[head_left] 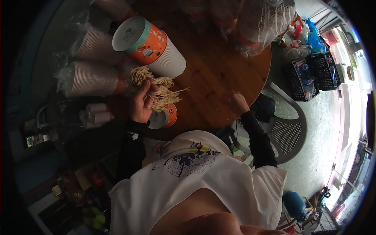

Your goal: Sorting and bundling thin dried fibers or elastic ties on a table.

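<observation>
My left hand (141,102) is closed around a loose bundle of pale yellow noodles (164,98), whose thin strands spread out to the right of the fingers. Just beyond it a tall stack of white paper cups (168,58) leans over the round wooden table, its outermost cup orange and green with printed figures. Beneath the noodles, close to the table's near edge, lies another orange and grey paper cup (171,115), partly hidden by the strands. My right hand (237,103) is over the right side of the table, away from the noodles. Its fingers are dark and blurred.
Plastic-wrapped cup stacks (96,78) line the table's left side, and another wrapped stack (263,29) stands at the far right. A grey plastic chair (291,135) is close by on the right. Black crates of bottles (299,92) sit on the floor behind it.
</observation>
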The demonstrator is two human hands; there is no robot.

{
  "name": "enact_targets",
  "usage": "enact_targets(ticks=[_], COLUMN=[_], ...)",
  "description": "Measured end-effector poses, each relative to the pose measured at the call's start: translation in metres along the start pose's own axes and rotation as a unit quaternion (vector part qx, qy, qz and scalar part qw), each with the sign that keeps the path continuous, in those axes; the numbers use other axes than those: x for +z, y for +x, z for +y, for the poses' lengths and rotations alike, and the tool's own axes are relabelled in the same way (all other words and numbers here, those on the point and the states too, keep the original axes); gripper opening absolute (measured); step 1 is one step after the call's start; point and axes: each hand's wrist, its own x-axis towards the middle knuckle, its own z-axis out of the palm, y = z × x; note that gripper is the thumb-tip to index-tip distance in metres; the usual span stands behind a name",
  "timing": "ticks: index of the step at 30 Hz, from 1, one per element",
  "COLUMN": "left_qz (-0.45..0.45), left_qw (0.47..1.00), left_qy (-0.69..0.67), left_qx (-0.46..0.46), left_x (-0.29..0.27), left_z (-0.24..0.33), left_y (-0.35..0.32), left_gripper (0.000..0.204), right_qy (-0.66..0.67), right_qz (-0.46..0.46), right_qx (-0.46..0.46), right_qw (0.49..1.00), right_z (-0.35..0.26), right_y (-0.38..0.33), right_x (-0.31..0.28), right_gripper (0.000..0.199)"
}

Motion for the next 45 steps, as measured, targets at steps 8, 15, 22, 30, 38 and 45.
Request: enact_targets(ticks=[8, 15, 22, 30, 38, 45], left_qz=[-0.048, -0.006, -0.071, -0.195, -0.179, -0.151], left_qw=[0.994, 0.994, 0.994, 0.954, 0.966, 0.972], left_qy=[0.016, 0.043, -0.078, -0.155, -0.028, 0.053], left_qx=[-0.094, -0.103, -0.034, -0.165, -0.187, -0.171], left_x=[0.007, 0.006, 0.012, 0.0, 0.001, 0.016], left_z=[-0.006, -0.019, -0.04, -0.032, -0.037, -0.045], left_y=[-0.009, -0.018, -0.008, -0.008, -0.013, -0.017], left_gripper=[0.018, 0.02, 0.029, 0.025, 0.029, 0.024], right_qy=[0.503, 0.64, 0.6, 0.651, 0.435, 0.63], right_qz=[0.142, -0.116, -0.141, -0.138, 0.119, 0.07], right_qx=[-0.108, -0.032, -0.005, 0.192, 0.123, 0.028], right_qw=[0.846, 0.759, 0.787, 0.721, 0.884, 0.773], right_z=[-0.148, -0.136, -0.143, -0.1, -0.071, -0.135], right_y=[0.087, 0.073, 0.051, 0.034, 0.048, 0.069], right_x=[-0.07, -0.088, -0.075, -0.061, -0.047, -0.082], right_gripper=[0.038, 0.029, 0.029, 0.037, 0.028, 0.019])
